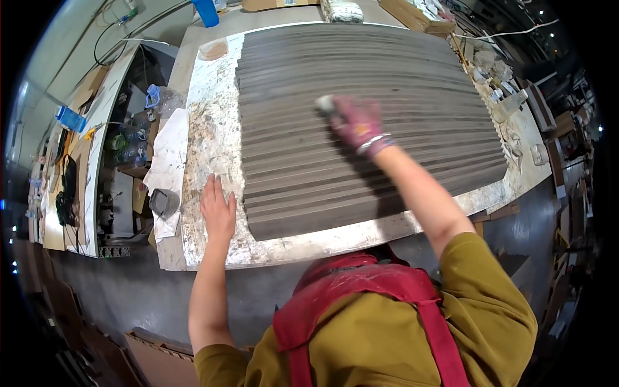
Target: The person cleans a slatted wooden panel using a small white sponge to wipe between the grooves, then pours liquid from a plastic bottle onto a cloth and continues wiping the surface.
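- Left hand [218,209]: fingers extended, slightly spread, on the stained worktop [209,145]; left of the grey-brown strips [367,64];
- right hand [358,120]: gloved, gripping a blurred pale object [324,103] over the strips.

Bright light is falling over the middle of the frame, making the white board [213,138] glow palest around the grey ribbed panel [303,64]. The right forearm [425,193] is casting a soft, dark shadow onto the panel along its lower-left side, the light seemingly coming from the upper right. Motion is smearing the right hand [358,126] and its pale object [325,104], while the left hand [218,209] is showing more crisply. The floor [522,222] is giving off a dull sheen at right. Fisheye distortion is bowing straight edges, and the corners are sinking into black.
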`<action>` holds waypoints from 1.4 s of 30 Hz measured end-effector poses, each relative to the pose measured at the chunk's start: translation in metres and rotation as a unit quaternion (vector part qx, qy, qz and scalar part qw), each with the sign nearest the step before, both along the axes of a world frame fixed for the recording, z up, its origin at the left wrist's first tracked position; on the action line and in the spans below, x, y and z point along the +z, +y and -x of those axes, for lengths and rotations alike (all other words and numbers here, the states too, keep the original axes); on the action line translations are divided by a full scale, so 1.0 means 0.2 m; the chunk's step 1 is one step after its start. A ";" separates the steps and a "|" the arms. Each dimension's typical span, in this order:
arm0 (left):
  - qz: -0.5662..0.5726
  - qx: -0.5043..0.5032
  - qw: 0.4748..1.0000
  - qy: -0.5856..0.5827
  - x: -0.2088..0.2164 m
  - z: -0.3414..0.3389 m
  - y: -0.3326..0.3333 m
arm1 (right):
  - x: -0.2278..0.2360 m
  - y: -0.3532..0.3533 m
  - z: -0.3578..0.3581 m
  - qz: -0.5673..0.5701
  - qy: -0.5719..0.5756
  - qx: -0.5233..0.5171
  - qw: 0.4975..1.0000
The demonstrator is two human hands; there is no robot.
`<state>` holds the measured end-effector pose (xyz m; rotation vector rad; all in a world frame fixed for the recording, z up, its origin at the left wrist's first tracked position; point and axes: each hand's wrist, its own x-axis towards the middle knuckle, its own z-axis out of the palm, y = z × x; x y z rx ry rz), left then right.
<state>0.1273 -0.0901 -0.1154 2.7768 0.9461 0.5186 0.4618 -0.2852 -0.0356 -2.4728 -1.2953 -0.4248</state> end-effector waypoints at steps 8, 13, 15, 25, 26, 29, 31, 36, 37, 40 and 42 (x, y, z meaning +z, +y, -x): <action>0.194 -0.022 0.966 -0.172 0.10 0.18 -0.26 | 0.01 -0.14 -0.13 0.047 0.005 -0.060 0.997; 0.131 -0.026 0.988 -0.073 0.07 0.12 -0.48 | 0.06 0.23 0.44 0.006 -0.006 0.188 0.982; 0.119 -0.027 0.990 -0.071 0.06 0.10 -0.48 | 0.05 0.36 0.67 0.020 0.155 0.254 0.955; 0.091 -0.005 0.995 -0.046 0.05 0.09 -0.48 | 0.05 0.52 0.65 0.105 0.181 0.241 0.948; 0.089 -0.008 0.995 -0.046 0.05 0.09 -0.48 | -0.01 0.60 0.71 0.129 0.298 0.225 0.919; 0.089 -0.023 0.994 -0.057 0.05 0.11 -0.46 | -0.02 0.40 0.48 0.028 0.043 0.185 0.981; 0.101 -0.009 0.993 -0.058 0.08 0.10 -0.48 | 0.07 0.29 0.33 0.074 0.056 0.118 0.989; 0.074 -0.025 0.995 -0.055 0.02 0.09 -0.47 | 0.03 0.37 0.74 0.042 0.059 0.251 0.965; 0.080 -0.022 0.995 -0.057 0.02 0.11 -0.47 | 0.02 0.32 0.70 0.017 0.055 0.234 0.970; 0.087 -0.023 0.994 -0.063 0.02 0.11 -0.47 | 0.05 0.13 0.47 0.033 0.092 0.151 0.984; 0.083 -0.025 0.994 -0.066 0.04 0.12 -0.48 | -0.02 -0.14 0.16 0.019 0.098 0.015 0.995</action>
